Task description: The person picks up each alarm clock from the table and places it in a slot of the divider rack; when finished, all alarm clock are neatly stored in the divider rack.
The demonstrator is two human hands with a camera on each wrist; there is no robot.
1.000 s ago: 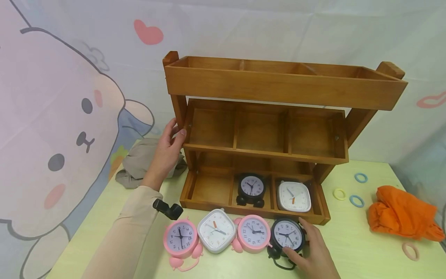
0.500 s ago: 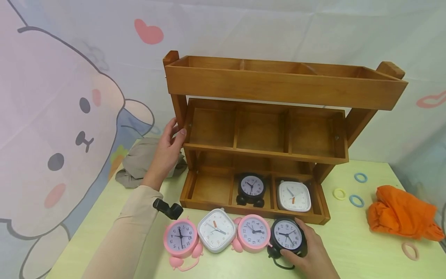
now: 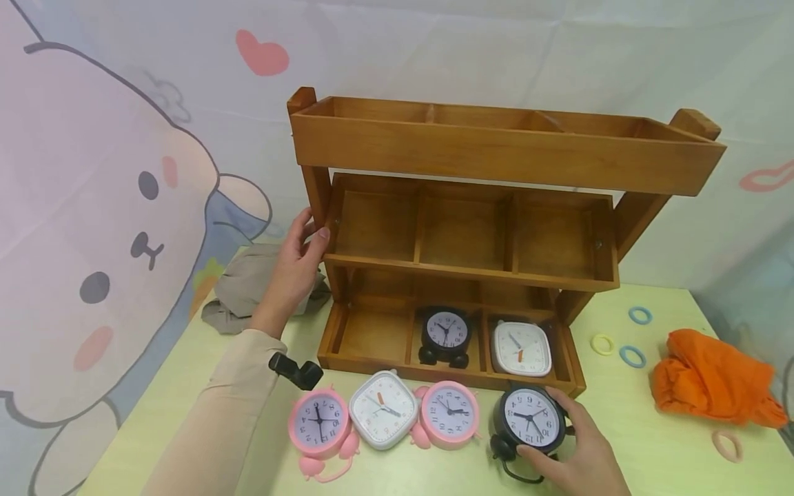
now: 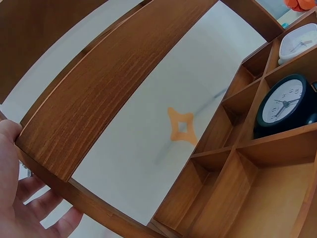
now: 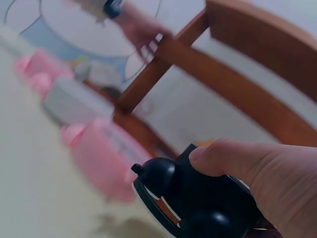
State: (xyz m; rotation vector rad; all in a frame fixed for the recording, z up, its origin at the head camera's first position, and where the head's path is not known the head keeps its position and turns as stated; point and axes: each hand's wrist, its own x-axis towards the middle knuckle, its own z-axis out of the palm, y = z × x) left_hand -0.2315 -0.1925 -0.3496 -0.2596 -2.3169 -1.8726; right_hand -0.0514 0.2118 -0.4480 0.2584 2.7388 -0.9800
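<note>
My right hand [image 3: 579, 444] holds a black twin-bell alarm clock [image 3: 530, 418] between thumb and fingers, its bells toward me. In the right wrist view the thumb presses on the black clock's [image 5: 208, 193] body. My left hand [image 3: 296, 258] grips the left side of a brown wooden three-tier shelf [image 3: 496, 155], at the middle tier. The left wrist view has the thumb in front and the fingers behind the wood. Left of the held clock lie a pink alarm clock [image 3: 449, 413], a white square clock [image 3: 384, 409] and another pink alarm clock [image 3: 319, 421].
In the bottom tier sit another black alarm clock [image 3: 445, 332] and a white square clock [image 3: 522, 348]. An orange cloth [image 3: 707, 375] and several coloured rings [image 3: 633, 356] lie at right. A grey cloth [image 3: 245, 279] is behind my left arm.
My right hand has moved the black alarm clock to the right, away from the pink one beside it. The left hand stays on the shelf.
</note>
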